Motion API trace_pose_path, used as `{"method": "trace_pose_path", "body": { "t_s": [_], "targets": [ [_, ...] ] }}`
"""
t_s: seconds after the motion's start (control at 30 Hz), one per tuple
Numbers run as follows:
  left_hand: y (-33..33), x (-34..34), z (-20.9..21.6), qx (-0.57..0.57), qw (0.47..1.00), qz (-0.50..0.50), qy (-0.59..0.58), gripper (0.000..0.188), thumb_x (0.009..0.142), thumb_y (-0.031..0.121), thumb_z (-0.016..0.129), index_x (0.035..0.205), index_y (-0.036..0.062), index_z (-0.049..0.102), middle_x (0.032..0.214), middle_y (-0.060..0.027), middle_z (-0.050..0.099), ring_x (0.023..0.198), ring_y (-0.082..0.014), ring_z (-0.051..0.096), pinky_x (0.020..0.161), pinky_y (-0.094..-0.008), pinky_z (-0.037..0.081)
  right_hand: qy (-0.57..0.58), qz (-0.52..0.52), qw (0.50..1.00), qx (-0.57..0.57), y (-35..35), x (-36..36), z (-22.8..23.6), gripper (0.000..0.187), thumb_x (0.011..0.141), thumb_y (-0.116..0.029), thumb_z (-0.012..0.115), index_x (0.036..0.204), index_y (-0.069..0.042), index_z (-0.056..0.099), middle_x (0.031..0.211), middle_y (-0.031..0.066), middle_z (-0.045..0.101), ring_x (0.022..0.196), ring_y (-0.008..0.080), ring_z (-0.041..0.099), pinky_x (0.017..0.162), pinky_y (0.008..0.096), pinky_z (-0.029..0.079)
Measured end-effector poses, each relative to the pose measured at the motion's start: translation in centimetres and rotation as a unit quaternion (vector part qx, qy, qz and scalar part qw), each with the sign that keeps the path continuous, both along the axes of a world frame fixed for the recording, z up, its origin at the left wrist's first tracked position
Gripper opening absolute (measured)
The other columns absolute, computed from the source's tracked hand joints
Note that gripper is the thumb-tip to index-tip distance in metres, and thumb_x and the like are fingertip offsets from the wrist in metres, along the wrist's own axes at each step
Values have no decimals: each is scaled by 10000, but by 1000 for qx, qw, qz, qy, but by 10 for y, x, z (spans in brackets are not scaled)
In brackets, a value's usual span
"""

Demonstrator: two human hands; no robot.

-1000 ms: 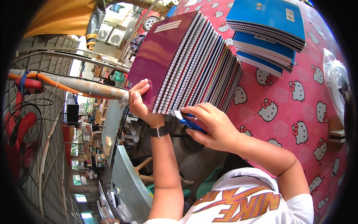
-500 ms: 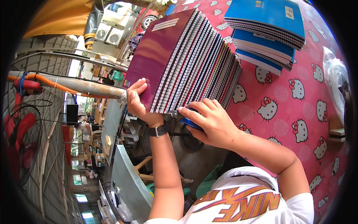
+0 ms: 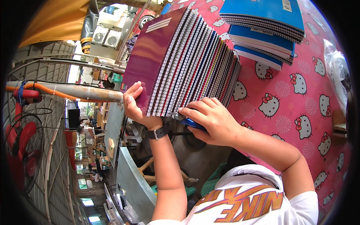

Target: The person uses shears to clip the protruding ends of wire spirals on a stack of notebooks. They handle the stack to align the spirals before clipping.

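- Blue-handled pliers (image 3: pixel 189 121) sit in the right hand (image 3: pixel 210 122), whose fingers are wrapped tight round the handles; the metal nose points at the wire coils along the near edge of the notebook row.
- Left hand (image 3: pixel 135 105) clamps the near left corner of the row of spiral notebooks (image 3: pixel 183 63) — thumb on the purple cover, fingers hidden behind it. A dark wristwatch (image 3: pixel 157 132) sits on that wrist.
- Notebooks stand on edge, pressed together and leaning, with the purple cover facing left and the wire bindings turned toward the person; they rest at the near left edge of the table.
- Pink tablecloth (image 3: pixel 300 112) printed with white cartoon cats covers the table.
- Toward the far edge of the table, just beyond the row, lies a flat stack of blue notebooks (image 3: pixel 266 26) — touching or not, I cannot tell.
- Clear plastic bag (image 3: pixel 337 71) lies at the right edge of the table.
- Off the table to the left, a rusty pipe (image 3: pixel 71 91) runs across, and a red fan (image 3: pixel 20 146) stands well apart below it.
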State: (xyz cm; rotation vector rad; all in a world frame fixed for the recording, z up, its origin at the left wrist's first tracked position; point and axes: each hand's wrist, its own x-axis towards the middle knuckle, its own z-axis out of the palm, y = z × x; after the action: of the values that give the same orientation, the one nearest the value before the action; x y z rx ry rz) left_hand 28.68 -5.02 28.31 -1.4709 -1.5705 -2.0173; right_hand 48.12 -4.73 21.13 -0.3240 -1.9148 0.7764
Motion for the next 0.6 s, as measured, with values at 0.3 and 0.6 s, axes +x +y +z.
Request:
{"method": "trace_pose_path", "body": {
  "t_s": [0.3, 0.6],
  "targets": [
    [2, 0, -2, -3, 1000, -8, 18, 462, 916, 254, 296, 741, -66, 579, 909, -158, 635, 844, -227, 587, 753, -316, 506, 82, 382, 760, -518, 2, -4, -6, 318, 879, -172, 589, 1158, -29, 534, 875, 112, 662, 663, 168, 635, 613, 283, 514],
    [2, -3, -1, 0, 999, 12, 30, 455, 918, 255, 293, 760, -62, 580, 917, -164, 638, 843, -227, 584, 751, -311, 504, 12, 46, 994, -97, -5, -4, -8, 494, 735, -130, 663, 1212, -100, 540, 991, 101, 584, 884, 254, 572, 770, 370, 455]
  ]
}}
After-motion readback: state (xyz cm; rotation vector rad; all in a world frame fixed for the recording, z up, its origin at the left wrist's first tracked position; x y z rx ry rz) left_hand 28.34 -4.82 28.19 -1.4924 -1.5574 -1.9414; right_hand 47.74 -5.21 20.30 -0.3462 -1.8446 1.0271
